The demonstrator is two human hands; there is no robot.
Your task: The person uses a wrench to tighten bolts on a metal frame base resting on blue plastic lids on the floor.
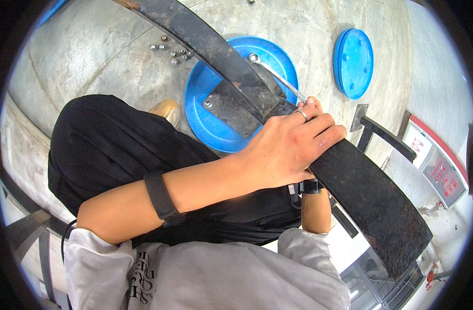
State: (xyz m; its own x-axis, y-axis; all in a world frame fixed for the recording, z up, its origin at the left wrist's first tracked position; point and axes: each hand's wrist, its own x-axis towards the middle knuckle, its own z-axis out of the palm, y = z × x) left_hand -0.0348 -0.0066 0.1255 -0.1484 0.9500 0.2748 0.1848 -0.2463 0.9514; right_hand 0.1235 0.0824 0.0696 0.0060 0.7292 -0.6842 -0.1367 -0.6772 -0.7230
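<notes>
My left hand is closed over a long, curved black metal bar, its fingers bent across the edge and a ring on one. A silver wrench slants from fingers at the bar's far side to a bolt head at the corner of a dark square plate. That plate lies under the bar, on a round blue disc. Beneath the left hand, my right hand is almost wholly hidden; its forearm shows with a black wristband. Which hand grips the wrench's near end cannot be made out.
Several loose bolts stand on the grey floor left of the disc. A second blue disc lies at right. Past it are a black metal bracket and a red-edged cabinet by the wall. My black-clad knee is at left.
</notes>
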